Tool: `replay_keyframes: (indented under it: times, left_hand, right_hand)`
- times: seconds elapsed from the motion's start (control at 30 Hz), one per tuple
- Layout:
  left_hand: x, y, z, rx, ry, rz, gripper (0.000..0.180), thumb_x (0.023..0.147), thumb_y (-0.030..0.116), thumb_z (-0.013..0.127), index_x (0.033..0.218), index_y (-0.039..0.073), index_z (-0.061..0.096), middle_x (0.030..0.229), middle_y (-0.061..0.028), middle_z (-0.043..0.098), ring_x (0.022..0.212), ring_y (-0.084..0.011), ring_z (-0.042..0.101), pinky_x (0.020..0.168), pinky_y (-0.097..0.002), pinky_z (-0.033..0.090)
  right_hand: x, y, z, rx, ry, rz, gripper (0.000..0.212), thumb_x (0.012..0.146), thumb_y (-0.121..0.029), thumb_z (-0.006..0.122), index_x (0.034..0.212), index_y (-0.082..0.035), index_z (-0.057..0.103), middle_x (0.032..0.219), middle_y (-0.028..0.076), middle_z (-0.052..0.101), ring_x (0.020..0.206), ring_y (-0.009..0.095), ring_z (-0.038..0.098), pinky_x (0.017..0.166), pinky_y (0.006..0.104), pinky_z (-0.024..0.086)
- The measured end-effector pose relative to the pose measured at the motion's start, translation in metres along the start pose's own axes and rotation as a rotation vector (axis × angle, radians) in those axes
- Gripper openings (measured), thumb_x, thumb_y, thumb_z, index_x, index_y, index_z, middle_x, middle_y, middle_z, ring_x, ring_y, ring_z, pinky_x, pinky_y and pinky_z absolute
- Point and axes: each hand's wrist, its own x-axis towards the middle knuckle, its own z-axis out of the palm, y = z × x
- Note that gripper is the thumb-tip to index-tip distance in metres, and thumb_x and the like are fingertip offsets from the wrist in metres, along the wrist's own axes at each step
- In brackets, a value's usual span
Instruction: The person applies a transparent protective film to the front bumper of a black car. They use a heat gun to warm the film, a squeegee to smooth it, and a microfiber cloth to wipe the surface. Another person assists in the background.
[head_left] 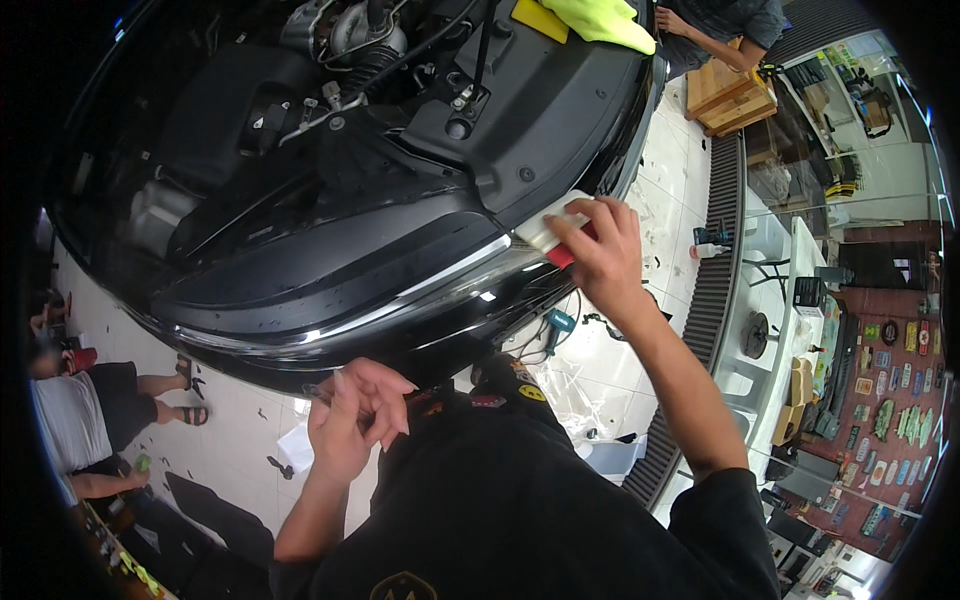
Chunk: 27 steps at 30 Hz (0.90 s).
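Observation:
In front of me stands a black car with its engine bay uncovered. My right hand is at the car's front corner, by the end of the bright strip. Its fingers are bent over a small red flat piece, partly hidden under the palm, beside a pale, shiny surface. Lower and to the left, my left hand hovers near the bumper with thumb and fingers drawn together. A thin, see-through sliver shows at its fingertips, too small to name.
A yellow-green cloth lies on the car's far edge, near another person's arm. A teal heat gun is on the floor among scraps. Another person is at the left. A wooden box stands at the far right.

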Motion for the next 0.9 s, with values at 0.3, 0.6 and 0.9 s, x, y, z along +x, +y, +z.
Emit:
replay_keyframes:
  times: [0.3, 0.6, 0.9]
  left_hand:
    - [-0.015, 0.002, -0.004, -0.026, 0.006, 0.073, 0.058, 0.112, 0.04, 0.03, 0.112, -0.007, 0.063, 0.085, -0.012, 0.065, 0.047, -0.0045, 0.038, 0.048, -0.0194, 0.036]
    - [0.012, -0.011, 0.037, 0.224, -0.095, 0.088, 0.03, 0.102, 0.019, 0.062, 0.116, -0.007, 0.062, 0.103, -0.0104, 0.064, 0.069, -0.0033, 0.055, 0.065, -0.0179, 0.044]
    - [0.044, -0.028, 0.072, -0.254, -0.151, 0.024, 0.036, 0.103, 0.039, 0.06, 0.102, 0.003, 0.059, 0.098, -0.0087, 0.049, 0.066, -0.0058, 0.042, 0.054, -0.0203, 0.041]
  right_hand:
    - [-0.013, -0.062, -0.065, 0.225, 0.154, 0.287, 0.039, 0.075, 0.014, 0.064, 0.108, -0.004, 0.07, 0.105, 0.014, 0.068, 0.092, 0.029, 0.062, 0.079, 0.0359, 0.05]
    - [-0.034, -0.185, -0.09, 1.155, -0.254, 0.7, 0.028, 0.093, -0.006, 0.069, 0.119, 0.001, 0.062, 0.098, 0.012, 0.064, 0.084, 0.022, 0.064, 0.071, 0.0323, 0.051]
    - [-0.074, -0.185, -0.064, 1.477, -0.087, 0.736, 0.034, 0.1, -0.008, 0.062, 0.132, -0.002, 0.054, 0.112, 0.011, 0.066, 0.104, 0.015, 0.064, 0.088, 0.0291, 0.051]
